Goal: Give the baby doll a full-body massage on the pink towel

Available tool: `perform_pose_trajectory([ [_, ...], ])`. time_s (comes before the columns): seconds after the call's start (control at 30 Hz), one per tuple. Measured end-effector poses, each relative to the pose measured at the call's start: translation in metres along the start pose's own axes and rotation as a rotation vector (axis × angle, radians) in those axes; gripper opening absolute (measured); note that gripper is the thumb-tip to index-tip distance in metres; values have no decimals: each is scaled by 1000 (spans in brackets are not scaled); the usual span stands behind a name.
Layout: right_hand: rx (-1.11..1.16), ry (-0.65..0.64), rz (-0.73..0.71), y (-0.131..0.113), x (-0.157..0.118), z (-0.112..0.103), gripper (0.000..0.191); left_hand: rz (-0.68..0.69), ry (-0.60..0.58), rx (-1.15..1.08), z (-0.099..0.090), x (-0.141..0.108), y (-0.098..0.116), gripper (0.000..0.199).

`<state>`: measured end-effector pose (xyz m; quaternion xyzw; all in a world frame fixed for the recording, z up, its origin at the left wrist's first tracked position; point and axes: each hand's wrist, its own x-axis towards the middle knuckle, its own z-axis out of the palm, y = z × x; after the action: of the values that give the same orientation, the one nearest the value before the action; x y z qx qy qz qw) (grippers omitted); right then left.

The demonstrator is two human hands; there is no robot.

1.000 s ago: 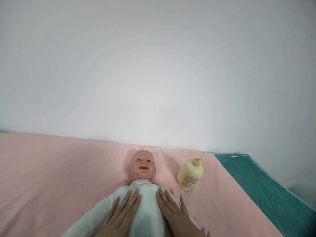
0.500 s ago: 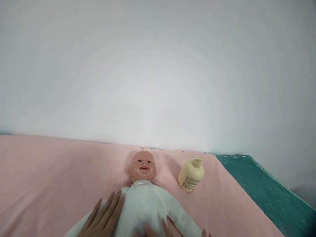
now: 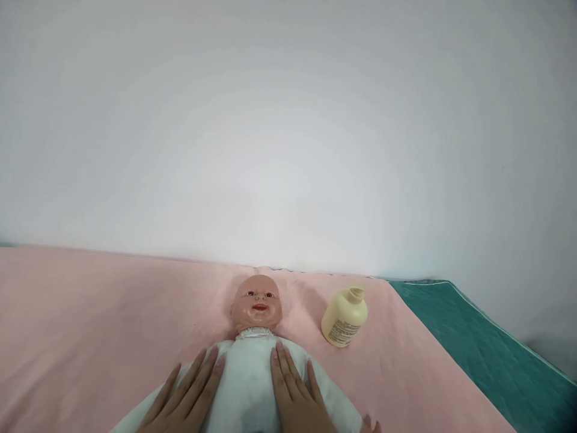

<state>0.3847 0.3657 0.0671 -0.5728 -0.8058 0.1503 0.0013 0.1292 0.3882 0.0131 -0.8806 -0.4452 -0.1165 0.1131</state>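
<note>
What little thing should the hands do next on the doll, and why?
Perhaps slide the right hand a little outward on the doll: it lies flat nearer the middle of the chest, while the left hand lies farther out, so that might make them more even.

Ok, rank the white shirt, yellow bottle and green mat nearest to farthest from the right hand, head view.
1. White shirt, under the right hand.
2. Yellow bottle, ahead and right.
3. Green mat, far right.
</note>
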Motion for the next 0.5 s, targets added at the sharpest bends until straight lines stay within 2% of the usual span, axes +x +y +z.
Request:
perform_pose_trajectory([
  [0.13,-7,-126,90,-10,-11,-21,60,-44,-148,-75,-12,4,2,58],
  [0.23,-8,-149,88,-12,-15,-28,52,-68,-235,-106,-23,6,3,59],
  [0.4,7,-33,3,1,-9,-8,57,-90,-259,-93,-39,13,9,66],
  [0.5,25,-8,-24,6,-6,-2,59,-101,-305,-64,-34,12,9,67],
])
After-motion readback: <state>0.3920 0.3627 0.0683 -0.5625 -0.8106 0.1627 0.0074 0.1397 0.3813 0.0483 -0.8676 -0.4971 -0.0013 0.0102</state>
